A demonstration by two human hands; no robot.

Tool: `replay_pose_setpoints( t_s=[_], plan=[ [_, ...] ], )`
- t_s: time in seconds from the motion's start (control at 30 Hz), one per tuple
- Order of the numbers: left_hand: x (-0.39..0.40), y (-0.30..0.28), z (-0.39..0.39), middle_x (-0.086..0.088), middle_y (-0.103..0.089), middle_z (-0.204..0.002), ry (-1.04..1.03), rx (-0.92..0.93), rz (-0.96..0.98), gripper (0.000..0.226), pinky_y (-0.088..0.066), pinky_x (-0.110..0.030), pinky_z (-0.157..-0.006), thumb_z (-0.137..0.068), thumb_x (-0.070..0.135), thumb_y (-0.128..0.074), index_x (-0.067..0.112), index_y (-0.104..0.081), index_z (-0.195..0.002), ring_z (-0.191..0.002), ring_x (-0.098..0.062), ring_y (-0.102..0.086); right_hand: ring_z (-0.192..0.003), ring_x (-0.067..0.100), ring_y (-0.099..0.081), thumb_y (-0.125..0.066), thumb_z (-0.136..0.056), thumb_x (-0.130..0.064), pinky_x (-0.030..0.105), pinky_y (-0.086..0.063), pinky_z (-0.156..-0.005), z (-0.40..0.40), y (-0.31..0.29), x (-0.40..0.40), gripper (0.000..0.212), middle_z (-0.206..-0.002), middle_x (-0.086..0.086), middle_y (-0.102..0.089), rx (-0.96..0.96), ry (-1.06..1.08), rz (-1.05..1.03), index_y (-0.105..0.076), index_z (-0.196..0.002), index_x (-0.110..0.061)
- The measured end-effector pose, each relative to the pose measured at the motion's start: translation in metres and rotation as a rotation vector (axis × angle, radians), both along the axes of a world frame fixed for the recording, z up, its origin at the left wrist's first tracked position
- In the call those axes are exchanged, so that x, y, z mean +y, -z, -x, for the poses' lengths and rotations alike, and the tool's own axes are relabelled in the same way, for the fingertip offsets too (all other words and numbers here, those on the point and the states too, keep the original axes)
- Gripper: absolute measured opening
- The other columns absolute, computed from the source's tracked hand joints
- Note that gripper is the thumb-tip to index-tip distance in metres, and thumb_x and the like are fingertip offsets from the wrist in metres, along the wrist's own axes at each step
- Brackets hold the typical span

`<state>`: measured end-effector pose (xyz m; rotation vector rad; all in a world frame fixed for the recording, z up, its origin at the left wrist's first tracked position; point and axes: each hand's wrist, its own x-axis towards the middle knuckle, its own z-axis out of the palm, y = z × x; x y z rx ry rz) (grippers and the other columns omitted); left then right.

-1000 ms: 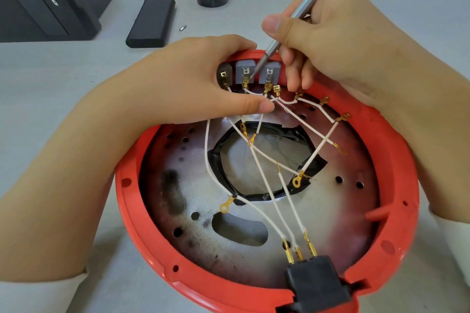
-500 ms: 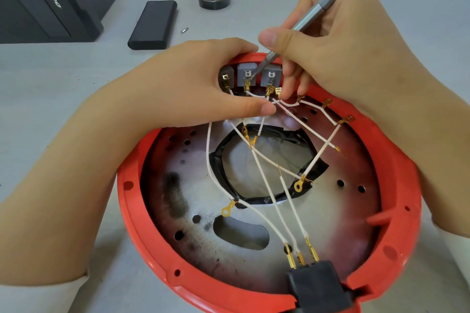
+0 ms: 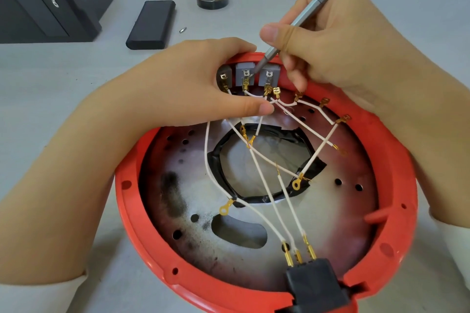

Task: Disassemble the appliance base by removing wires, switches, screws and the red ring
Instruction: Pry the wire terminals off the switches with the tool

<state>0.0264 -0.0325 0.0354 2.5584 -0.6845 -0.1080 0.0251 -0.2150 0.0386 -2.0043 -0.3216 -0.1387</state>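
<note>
Hands: right (image 3: 330,40) pinches one screwdriver (image 3: 297,21); left (image 3: 193,84) grips ring (image 3: 132,211) beside three switches (image 3: 245,75).

Bright, even daylight, pretty soft overall. Only faint shadows under the forearms and beside the ring (image 3: 396,185). Mild whitish glare on the metal plate (image 3: 193,193) inside. Sharp in the middle, a bit smeary toward the corners. Obvious wide-angle bending at the edges, table (image 3: 50,79) lines curving.
</note>
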Motion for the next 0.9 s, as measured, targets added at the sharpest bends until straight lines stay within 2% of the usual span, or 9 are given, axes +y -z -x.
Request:
replay_pose_setpoints(
  t_s=[0.13, 0.2, 0.3, 0.37, 0.43, 0.6, 0.73, 0.83, 0.9],
  plan=[
    [-0.001, 0.0, 0.0, 0.03, -0.058, -0.098, -0.013, 0.007, 0.001, 0.076, -0.035, -0.004, -0.077, -0.056, 0.078, -0.055, 0.045, -0.047, -0.123, -0.09, 0.007, -0.052, -0.034, 0.01, -0.044, -0.064, -0.091, -0.026, 0.016, -0.034, -0.037, -0.005, -0.002, -0.001, 0.028, -0.051, 0.0, -0.054, 0.095, 0.011, -0.047, -0.054, -0.068, -0.014],
    [-0.001, -0.001, 0.0, 0.029, -0.058, -0.099, -0.01, 0.009, 0.003, 0.077, -0.037, -0.007, -0.08, -0.055, 0.078, -0.055, 0.045, -0.047, -0.124, -0.09, 0.005, -0.054, -0.034, 0.009, -0.042, -0.064, -0.091, -0.026, 0.016, -0.032, -0.036, -0.006, -0.003, -0.001, 0.028, -0.051, -0.001, -0.054, 0.118, 0.018, -0.047, -0.054, -0.068, -0.014],
    [0.0, 0.0, 0.0, 0.023, -0.061, -0.1, -0.005, 0.006, 0.005, 0.077, -0.039, -0.012, -0.084, -0.055, 0.078, -0.055, 0.044, -0.048, -0.124, -0.092, 0.001, -0.056, -0.033, 0.01, -0.041, -0.062, -0.092, -0.03, 0.015, -0.029, -0.034, -0.008, -0.006, 0.001, 0.033, -0.058, 0.011, -0.054, 0.139, 0.011, -0.004, -0.054, -0.065, -0.013],
    [-0.001, 0.001, 0.0, 0.025, -0.06, -0.1, 0.0, -0.002, -0.003, 0.076, -0.04, -0.012, -0.082, -0.056, 0.078, -0.055, 0.045, -0.047, -0.124, -0.094, 0.001, -0.055, -0.03, 0.01, -0.039, -0.061, -0.091, -0.036, 0.013, -0.029, -0.034, -0.01, -0.005, 0.004, 0.041, -0.049, 0.009, -0.053, 0.143, 0.017, 0.117, -0.054, -0.058, -0.013],
    [0.0, 0.001, -0.001, 0.029, -0.057, -0.097, 0.003, -0.005, -0.006, 0.076, -0.038, -0.01, -0.08, -0.056, 0.078, -0.055, 0.048, -0.045, -0.125, -0.091, 0.002, -0.055, -0.026, 0.007, -0.037, -0.06, -0.091, -0.038, 0.01, -0.029, -0.034, -0.009, -0.005, 0.007, 0.046, -0.035, -0.001, -0.048, 0.112, 0.035, 0.215, -0.052, -0.053, -0.014],
    [0.002, 0.001, -0.002, 0.03, -0.057, -0.097, 0.012, -0.023, 0.002, 0.072, -0.038, -0.009, -0.075, -0.056, 0.079, -0.055, 0.048, -0.046, -0.121, -0.093, 0.016, -0.05, -0.03, 0.008, -0.035, -0.059, -0.094, -0.02, 0.015, -0.029, -0.035, -0.005, -0.002, 0.002, 0.034, -0.048, -0.002, -0.048, 0.088, 0.046, -0.141, -0.047, -0.063, -0.015],
    [0.003, 0.001, -0.001, 0.029, -0.057, -0.098, 0.022, -0.027, 0.008, 0.073, -0.039, -0.01, -0.077, -0.057, 0.078, -0.054, 0.047, -0.046, -0.122, -0.093, 0.014, -0.051, -0.03, 0.01, -0.035, -0.057, -0.095, -0.019, 0.014, -0.029, -0.035, -0.003, 0.0, 0.003, 0.035, -0.048, 0.0, -0.047, 0.025, 0.02, -0.136, -0.045, -0.062, -0.016],
    [0.003, 0.0, -0.001, 0.029, -0.056, -0.099, 0.021, -0.028, 0.004, 0.074, -0.038, -0.009, -0.079, -0.058, 0.077, -0.055, 0.045, -0.046, -0.124, -0.088, 0.003, -0.055, -0.031, 0.013, -0.034, -0.057, -0.095, -0.019, 0.016, -0.029, -0.036, -0.001, -0.001, 0.004, 0.032, -0.045, -0.003, -0.046, 0.0, 0.015, -0.176, -0.045, -0.065, -0.017],
    [0.003, 0.0, -0.001, 0.029, -0.056, -0.1, 0.022, -0.025, 0.006, 0.074, -0.037, -0.007, -0.078, -0.059, 0.076, -0.056, 0.044, -0.047, -0.125, -0.089, 0.006, -0.053, -0.031, 0.015, -0.033, -0.057, -0.095, -0.02, 0.017, -0.029, -0.036, 0.001, -0.001, 0.003, 0.029, -0.044, -0.004, -0.046, -0.022, 0.013, -0.216, -0.045, -0.068, -0.017]
  ],
)
